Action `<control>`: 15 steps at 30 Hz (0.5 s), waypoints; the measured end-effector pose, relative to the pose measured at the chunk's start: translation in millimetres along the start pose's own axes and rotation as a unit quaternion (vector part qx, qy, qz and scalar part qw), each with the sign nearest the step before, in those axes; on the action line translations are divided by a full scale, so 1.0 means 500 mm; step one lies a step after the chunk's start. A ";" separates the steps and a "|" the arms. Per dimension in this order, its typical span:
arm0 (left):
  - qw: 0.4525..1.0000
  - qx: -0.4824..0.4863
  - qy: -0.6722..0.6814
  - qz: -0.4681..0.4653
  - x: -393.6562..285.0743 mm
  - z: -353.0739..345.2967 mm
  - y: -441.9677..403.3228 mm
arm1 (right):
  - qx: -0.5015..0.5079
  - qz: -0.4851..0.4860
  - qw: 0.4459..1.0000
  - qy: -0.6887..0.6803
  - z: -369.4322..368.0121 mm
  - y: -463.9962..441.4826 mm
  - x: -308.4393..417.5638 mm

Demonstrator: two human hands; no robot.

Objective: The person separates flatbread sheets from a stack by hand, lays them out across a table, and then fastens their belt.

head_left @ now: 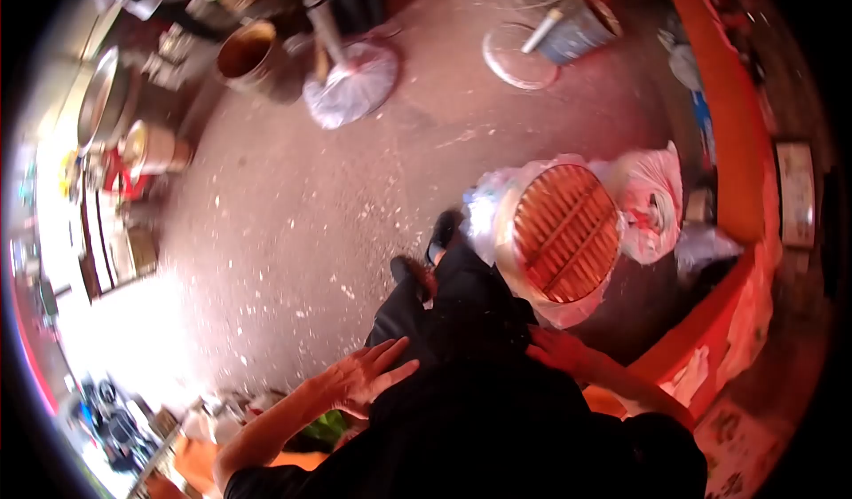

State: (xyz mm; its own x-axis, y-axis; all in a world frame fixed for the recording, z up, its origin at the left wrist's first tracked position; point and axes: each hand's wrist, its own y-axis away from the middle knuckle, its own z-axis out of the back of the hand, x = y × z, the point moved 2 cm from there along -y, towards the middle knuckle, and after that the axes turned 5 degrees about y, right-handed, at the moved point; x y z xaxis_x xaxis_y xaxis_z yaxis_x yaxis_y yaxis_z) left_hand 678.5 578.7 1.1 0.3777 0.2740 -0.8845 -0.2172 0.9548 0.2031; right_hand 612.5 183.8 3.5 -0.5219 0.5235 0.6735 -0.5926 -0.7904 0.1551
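My left hand [368, 377] rests by my left thigh with its fingers spread, and it holds nothing. On the other side, my right hand [561, 353] lies against the side of the black trousers [466, 322], its fingers stretched out and slightly blurred. Nothing shows in it. In front of my right hand stands a round slatted wooden lid [568, 233], reddish brown with two crossbars, on top of something wrapped in pale plastic. A pink-and-white plastic bag [652, 202] sits beside it. My dark shoes [444, 231] are on the floor.
Scraps dot the concrete floor [293, 206]. At the far side stand a brown bucket [248, 53], a pole base under a plastic bag [355, 86], a grey bucket [581, 33] and a round white disc [519, 57]. An orange-red ledge [737, 126] runs along the right.
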 end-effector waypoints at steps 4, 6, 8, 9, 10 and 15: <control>0.998 -0.026 -0.015 -0.062 0.046 0.076 -0.077 | -0.093 0.015 0.995 -0.036 0.017 0.008 -0.074; 0.997 0.008 -0.030 -0.071 0.067 0.123 -0.117 | -0.095 -0.004 0.995 -0.021 0.033 0.016 -0.102; 0.995 0.024 -0.040 -0.087 0.078 0.161 -0.155 | -0.062 -0.054 0.996 -0.034 0.009 0.028 -0.133; 0.994 0.030 -0.051 -0.096 0.091 0.181 -0.171 | -0.049 -0.077 0.995 -0.038 -0.003 0.026 -0.159; 0.993 0.034 -0.062 -0.095 0.097 0.199 -0.183 | -0.071 -0.068 0.994 -0.045 0.002 0.023 -0.170; 0.991 0.083 -0.075 -0.072 0.140 0.309 -0.237 | -0.158 -0.050 0.986 0.012 0.020 -0.007 -0.220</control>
State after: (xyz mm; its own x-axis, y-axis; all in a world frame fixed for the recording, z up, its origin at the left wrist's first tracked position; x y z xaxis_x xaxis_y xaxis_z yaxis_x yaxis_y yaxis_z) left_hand 869.8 502.5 -19.9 0.5264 0.1362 -0.8393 -0.0044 0.9875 0.1575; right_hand 678.2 126.1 -63.8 -0.4636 0.6033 0.6489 -0.8014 -0.5978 -0.0168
